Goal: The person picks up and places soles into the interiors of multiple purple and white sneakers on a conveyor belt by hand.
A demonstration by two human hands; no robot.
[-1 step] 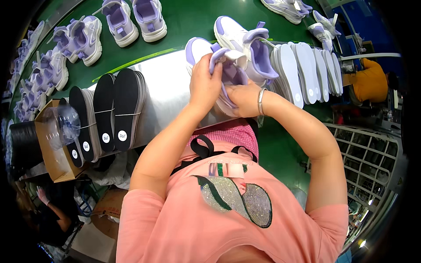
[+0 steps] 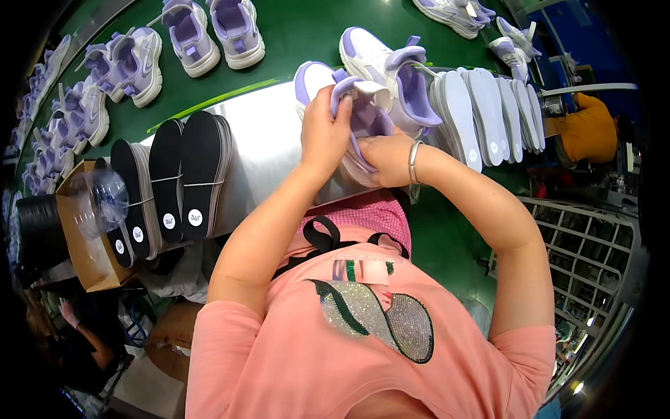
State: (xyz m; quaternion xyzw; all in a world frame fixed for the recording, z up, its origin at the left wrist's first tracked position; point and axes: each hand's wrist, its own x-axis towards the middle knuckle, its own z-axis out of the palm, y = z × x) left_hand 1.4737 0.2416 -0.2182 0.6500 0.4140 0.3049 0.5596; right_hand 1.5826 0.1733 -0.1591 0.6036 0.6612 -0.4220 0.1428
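Note:
A white and lilac sneaker (image 2: 370,117) is held between my two hands over the metal worktop, its toe pointing away from me. My left hand (image 2: 322,136) is closed around its left side, the thumb at the collar. My right hand (image 2: 388,156) grips it near the heel on the right; its fingertips are partly hidden by the shoe. Just beyond and to the right lies a second sneaker (image 2: 417,94) of the same kind, touching or nearly touching the first. White insoles (image 2: 453,115) stand stacked in rows to the right of my right hand.
Black insoles (image 2: 202,164), tied in bundles, stand at the left beside a cardboard box (image 2: 98,269) with clear plastic in it. More sneakers (image 2: 237,35) line the green surface (image 2: 293,35) beyond. A white rack (image 2: 579,244) is at the right; a person in orange (image 2: 590,129) sits farther off.

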